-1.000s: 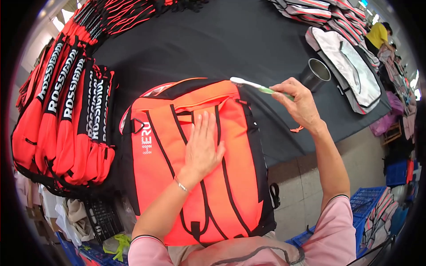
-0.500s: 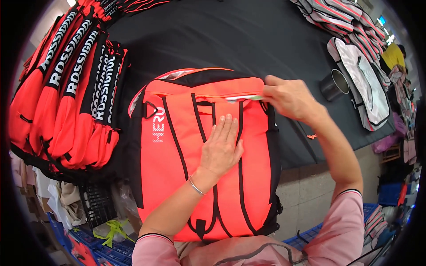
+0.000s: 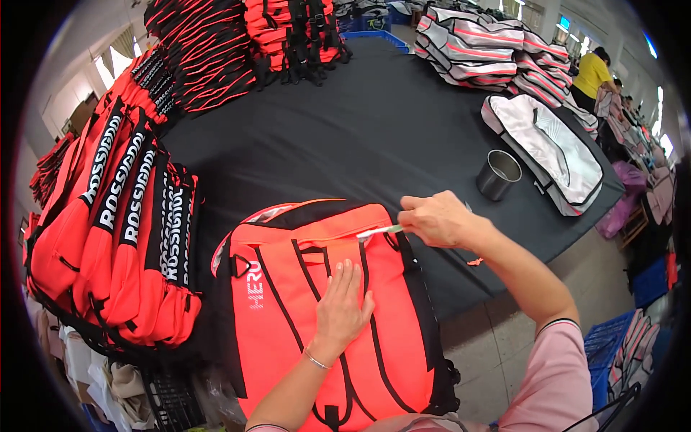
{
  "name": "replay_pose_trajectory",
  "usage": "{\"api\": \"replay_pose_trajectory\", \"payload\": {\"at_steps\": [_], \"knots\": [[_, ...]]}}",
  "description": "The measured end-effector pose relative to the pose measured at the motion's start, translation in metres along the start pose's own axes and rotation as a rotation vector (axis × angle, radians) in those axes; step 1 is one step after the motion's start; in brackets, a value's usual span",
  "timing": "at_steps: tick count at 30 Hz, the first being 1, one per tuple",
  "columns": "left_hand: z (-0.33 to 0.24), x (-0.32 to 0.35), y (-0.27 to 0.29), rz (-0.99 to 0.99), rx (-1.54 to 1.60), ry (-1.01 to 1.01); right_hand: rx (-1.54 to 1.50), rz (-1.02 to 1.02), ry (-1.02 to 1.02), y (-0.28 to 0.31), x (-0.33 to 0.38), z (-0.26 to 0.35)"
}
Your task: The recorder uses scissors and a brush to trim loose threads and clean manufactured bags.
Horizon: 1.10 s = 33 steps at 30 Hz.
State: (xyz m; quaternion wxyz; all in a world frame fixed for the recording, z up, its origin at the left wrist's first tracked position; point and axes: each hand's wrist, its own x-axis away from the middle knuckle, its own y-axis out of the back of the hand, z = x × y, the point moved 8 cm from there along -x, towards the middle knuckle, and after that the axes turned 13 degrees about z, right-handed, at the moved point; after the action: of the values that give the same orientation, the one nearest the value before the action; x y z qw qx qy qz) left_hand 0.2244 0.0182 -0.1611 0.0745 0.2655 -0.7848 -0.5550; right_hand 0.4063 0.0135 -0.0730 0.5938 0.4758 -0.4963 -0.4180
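Left hand (image 3: 342, 311) open, flat on orange backpack (image 3: 277, 356), white lettering (image 3: 256, 286) near; right hand (image 3: 440, 219) curled round brush (image 3: 377, 232) at backpack's top; red bags (image 3: 108, 277) bear bigger white print (image 3: 139, 194).

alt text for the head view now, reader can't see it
A person's left hand lies flat on an orange-red, black-trimmed fabric backpack; the right hand holds a slim white-and-green tool near the backpack's top. A grey metal cup stands farther right.

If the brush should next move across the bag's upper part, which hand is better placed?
Probably the right hand: it grips the brush at the upper part of the bag. The left hand lies lower on the bag, fingers extended, so it seems better for steadying.
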Motion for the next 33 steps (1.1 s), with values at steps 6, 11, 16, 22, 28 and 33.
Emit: {"api": "replay_pose_trajectory", "payload": {"at_steps": [6, 11, 16, 22, 28, 33], "knots": [[0.015, 0.000, 0.005, -0.047, 0.073, 0.005, 0.006, -0.218, -0.007, -0.041, -0.043, 0.014], [0.047, 0.019, 0.061, 0.029, -0.328, 0.289, -0.130, -0.278, -0.135, -0.007, 0.017, -0.017], [0.070, 0.063, 0.035, 0.148, -0.060, 0.246, -0.238, -0.361, -0.149, 0.024, 0.016, 0.003], [0.049, 0.103, 0.026, 0.258, -0.075, 0.271, -0.330, -0.335, -0.037, 0.024, -0.035, 0.034], [0.049, 0.102, 0.029, 0.181, -0.018, 0.232, -0.366, -0.093, 0.203, 0.001, -0.095, 0.065], [0.049, 0.098, 0.030, 0.161, 0.014, 0.213, -0.402, -0.068, 0.295, -0.022, -0.136, 0.089]]}}
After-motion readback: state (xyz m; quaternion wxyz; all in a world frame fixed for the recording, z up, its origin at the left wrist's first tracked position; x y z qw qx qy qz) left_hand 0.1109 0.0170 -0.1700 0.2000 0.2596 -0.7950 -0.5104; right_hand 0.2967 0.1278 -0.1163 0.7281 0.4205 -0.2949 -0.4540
